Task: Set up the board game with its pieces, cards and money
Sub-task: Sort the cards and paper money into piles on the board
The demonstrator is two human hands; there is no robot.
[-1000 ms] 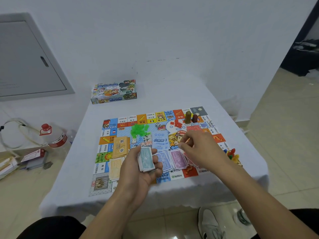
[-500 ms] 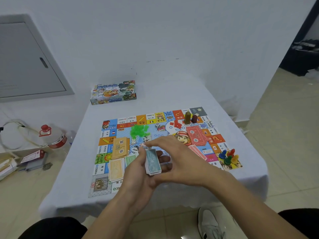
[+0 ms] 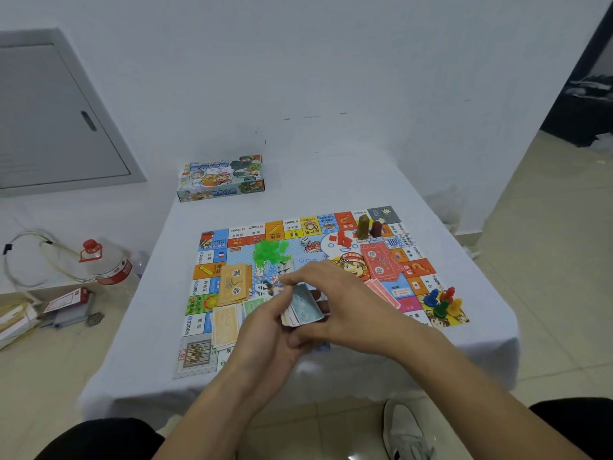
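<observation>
— What's changed just now?

— A second ago the right hand (image 3: 351, 313) was out over the purple notes on the board (image 3: 335, 273), laying one down. Now it has come back to the stack of notes (image 3: 303, 308), which the left hand (image 3: 272, 340) grips just above the board's near edge.

— Has it taken the next note?

— Its fingers rest on the top of the stack; whether they've pinched one, I can't tell.

— So the money's still being dealt?

— I'd say so. Yellow notes (image 3: 225, 323), orange cards (image 3: 234, 283), red cards (image 3: 379, 262) and pawns (image 3: 442, 302) are already laid out.
</observation>
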